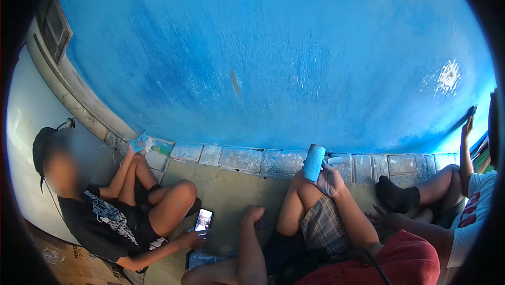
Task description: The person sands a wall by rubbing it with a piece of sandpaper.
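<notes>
A light-blue roller-like cylinder (314, 162) is held nearly upright in my right hand (331, 179), above my bent knee and in front of the wall's foot. Its upper end is brownish, and its lower part meets my fingers. My left hand (254, 215) is raised over the floor to the left of my legs, its fingers curled closed. Whether anything is inside that fist is hidden. Behind both hands stands the large blue-painted wall (294, 64), streaked and shiny in places.
At left a seated person (100, 216) holds a lit phone (204, 220) and a light-blue item (139, 140) against the wall's foot. Another person (473, 195) sits at right, one hand raised to the wall. Grey blocks (240, 159) line its base; cardboard (66, 253) lies lower left.
</notes>
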`<state>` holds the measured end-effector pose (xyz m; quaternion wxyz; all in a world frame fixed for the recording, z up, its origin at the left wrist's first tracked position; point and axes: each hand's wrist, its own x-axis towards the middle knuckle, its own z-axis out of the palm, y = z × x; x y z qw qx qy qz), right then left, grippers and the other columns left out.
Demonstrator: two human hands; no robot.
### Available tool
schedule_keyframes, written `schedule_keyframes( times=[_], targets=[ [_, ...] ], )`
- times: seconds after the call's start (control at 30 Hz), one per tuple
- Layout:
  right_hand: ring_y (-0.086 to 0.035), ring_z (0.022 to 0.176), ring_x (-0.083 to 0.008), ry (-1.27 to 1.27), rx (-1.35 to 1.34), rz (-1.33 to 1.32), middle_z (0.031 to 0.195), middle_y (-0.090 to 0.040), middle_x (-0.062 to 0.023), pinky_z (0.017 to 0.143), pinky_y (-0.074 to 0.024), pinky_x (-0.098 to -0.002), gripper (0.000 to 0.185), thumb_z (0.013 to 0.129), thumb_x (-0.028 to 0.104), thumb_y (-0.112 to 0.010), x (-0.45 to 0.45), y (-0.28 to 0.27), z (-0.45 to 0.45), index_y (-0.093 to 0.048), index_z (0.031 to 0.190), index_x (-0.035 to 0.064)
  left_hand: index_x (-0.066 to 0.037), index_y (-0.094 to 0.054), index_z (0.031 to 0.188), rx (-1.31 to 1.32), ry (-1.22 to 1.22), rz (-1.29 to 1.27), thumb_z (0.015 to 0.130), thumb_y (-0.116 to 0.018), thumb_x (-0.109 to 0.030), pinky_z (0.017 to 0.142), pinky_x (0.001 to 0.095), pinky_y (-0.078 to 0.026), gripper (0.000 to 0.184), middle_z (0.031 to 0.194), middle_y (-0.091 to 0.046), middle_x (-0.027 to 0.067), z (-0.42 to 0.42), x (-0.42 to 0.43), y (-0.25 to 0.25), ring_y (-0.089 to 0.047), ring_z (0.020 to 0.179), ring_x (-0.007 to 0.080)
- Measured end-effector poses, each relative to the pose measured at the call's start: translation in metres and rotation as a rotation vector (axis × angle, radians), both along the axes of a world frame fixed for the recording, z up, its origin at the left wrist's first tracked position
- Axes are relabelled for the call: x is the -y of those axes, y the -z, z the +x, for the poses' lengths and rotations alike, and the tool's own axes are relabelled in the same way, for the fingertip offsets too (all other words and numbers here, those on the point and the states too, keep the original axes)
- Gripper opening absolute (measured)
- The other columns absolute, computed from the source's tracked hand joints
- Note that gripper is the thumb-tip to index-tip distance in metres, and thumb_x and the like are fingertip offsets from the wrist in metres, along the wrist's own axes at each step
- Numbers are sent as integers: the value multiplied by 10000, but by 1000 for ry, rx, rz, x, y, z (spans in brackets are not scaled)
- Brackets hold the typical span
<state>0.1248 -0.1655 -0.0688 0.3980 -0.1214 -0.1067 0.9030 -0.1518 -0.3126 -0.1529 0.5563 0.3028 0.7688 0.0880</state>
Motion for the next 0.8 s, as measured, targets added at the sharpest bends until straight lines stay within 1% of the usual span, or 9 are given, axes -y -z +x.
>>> schedule_keyframes(
  times=[0.27,0.37,0.4,0.47,0.57,0.6,0.67,0.73,0.8],
  targets=[
    [-534,1197,-366,10,35,11,1285,-512,-238,1024,-450,-504,469,1022,296,-422,4,-6,3,-359,1343,-39,-5,-566,1272,11,-21,-111,922,-433,-338,885,461,-467,501,1121,-648,227,7,-2,-18,-622,1032,333],
    [-540,1187,-373,-31,15,17,1267,-524,-230,1025,-450,-515,452,1013,287,-429,2,-3,6,-365,1327,-31,-30,-537,1319,84,18,-207,946,-413,-382,889,463,-468,528,1152,-636,229,1,-7,-5,-616,1040,331],
    [-582,1095,-324,58,70,32,1210,-537,-197,972,-483,-470,376,997,259,-449,4,-8,5,-412,1263,-4,-32,-543,1312,85,12,-212,949,-410,-395,884,469,-471,530,1153,-638,223,2,-6,1,-618,1037,335],
    [-590,967,-235,166,526,277,1083,-564,-129,871,-503,-407,271,985,243,-470,-5,-41,14,-483,1151,28,-37,-554,1298,85,-16,-206,955,-402,-421,873,480,-476,537,1155,-642,212,-1,-6,10,-622,1031,341],
    [-513,731,-84,517,1101,845,804,-532,8,637,-454,-283,162,964,219,-514,-21,-134,37,-553,905,73,16,-604,1087,-51,71,-31,942,-363,-376,614,424,-491,483,838,-693,185,-1,0,12,-650,648,288],
    [-445,732,-64,710,1179,966,756,-480,37,588,-369,-279,207,975,250,-534,-23,-173,39,-567,844,92,26,-614,1044,-73,92,-1,939,-355,-368,562,411,-494,483,777,-704,179,1,3,12,-655,571,277],
    [-393,592,-55,1112,1216,1277,684,-443,50,505,-321,-229,166,963,173,-569,-54,-228,48,-558,854,48,24,-621,1023,-75,116,14,937,-351,-366,560,403,-496,482,784,-705,178,3,2,-2,-655,571,273],
    [-548,641,-121,1445,1424,1501,767,-594,-64,544,-422,-271,92,933,130,-600,-64,-286,37,-604,956,41,19,-639,973,-93,140,73,934,-347,-360,560,399,-498,480,781,-704,176,1,0,8,-657,573,267],
    [-653,872,-220,1579,1431,1741,1028,-650,-160,715,-514,-321,158,896,107,-628,-84,-313,17,-614,1048,65,16,-657,914,-79,118,55,932,-342,-352,564,399,-501,485,776,-703,172,-2,1,12,-657,575,261]
  ],
)
